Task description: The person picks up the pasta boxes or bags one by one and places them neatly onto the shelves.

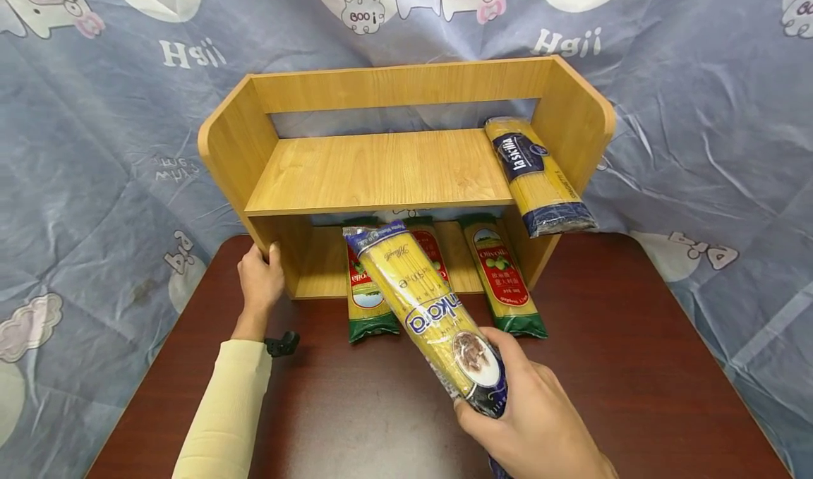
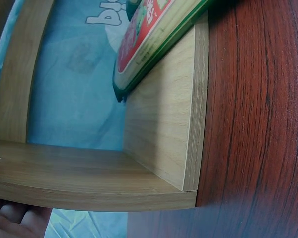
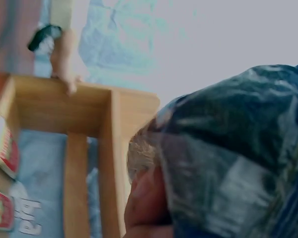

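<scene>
My right hand grips the lower end of a spaghetti packet with a blue-edged wrapper. The packet is tilted, its upper end in front of the shelf's lower opening; its dark wrapper end fills much of the right wrist view. My left hand holds the left side panel of a two-tier wooden shelf near its lower front edge. In the left wrist view, curled fingers show beyond that panel. On the upper board, another spaghetti packet leans at the right, jutting past the front edge.
On the lower tier lie red-and-green spaghetti packets: one at the left, one partly hidden behind the held packet, one at the right. Two reach over the front edge onto the dark table. A printed cloth hangs behind.
</scene>
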`<state>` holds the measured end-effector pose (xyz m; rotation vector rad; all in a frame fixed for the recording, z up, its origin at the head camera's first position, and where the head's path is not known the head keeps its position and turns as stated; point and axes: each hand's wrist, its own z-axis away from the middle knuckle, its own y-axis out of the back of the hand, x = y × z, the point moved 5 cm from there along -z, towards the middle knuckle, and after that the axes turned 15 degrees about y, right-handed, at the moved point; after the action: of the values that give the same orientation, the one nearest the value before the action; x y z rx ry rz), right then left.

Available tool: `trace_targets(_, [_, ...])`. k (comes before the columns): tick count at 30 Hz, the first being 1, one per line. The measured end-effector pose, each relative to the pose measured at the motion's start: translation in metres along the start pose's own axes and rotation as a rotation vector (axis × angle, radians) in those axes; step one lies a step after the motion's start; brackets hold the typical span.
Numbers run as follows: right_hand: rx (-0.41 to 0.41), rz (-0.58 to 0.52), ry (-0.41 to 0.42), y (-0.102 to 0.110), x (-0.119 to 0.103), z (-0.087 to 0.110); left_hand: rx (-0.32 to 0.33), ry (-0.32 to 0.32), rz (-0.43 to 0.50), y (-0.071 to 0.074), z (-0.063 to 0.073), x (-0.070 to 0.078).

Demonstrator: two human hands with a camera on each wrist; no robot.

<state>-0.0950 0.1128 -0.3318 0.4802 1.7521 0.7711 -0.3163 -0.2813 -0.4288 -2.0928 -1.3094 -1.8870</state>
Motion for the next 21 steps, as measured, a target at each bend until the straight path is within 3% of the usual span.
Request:
trace_targets(3, [0.033,-0.006,-0.021,0.009,-0.007,-0.008,-0.003,0.0,0.004,-0.001,0.0,-0.001])
trace_targets(13, [0.141,0.038,0.021,0.034,-0.022,-0.034,-0.023,-0.007,0.016,0.0,0.0,0.001])
trace_targets(21, [0.143,0.058,0.044,0.046,-0.028,-0.056,-0.018,-0.006,0.018,0.001,-0.001,-0.002])
